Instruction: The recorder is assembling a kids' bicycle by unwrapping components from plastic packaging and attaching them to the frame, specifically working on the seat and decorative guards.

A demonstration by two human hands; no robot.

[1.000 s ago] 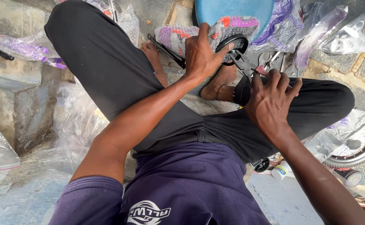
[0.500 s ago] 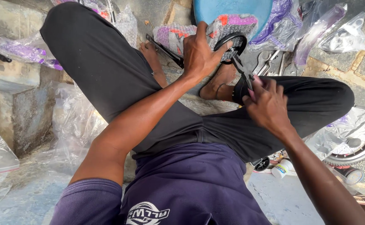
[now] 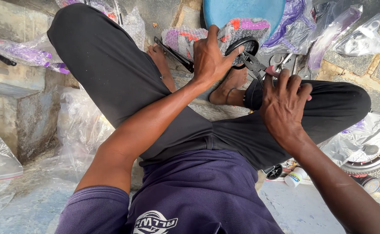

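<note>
Fingers of left hand [image 3: 211, 60] curl over small black wheel [image 3: 244, 48], thumb and forefinger pinching its rim. Wheel sits at 12 o'clock, against colourful knitted cloth [image 3: 185, 39] below blue seat [image 3: 242, 11]. Right hand [image 3: 285, 102] at 2 o'clock, fingers wrapped tight round handles of pliers [image 3: 256, 66]; plier nose touches wheel's lower right rim. Bare foot [image 3: 229, 86] lies between hands. Bicycle wheel [image 3: 374, 151] at 4 o'clock.

I have one view only, worn on the head, looking steeply down over the chest and crossed legs [image 3: 112, 82] to the ground [image 3: 25, 203], close enough that forearms fill the frame.
</note>
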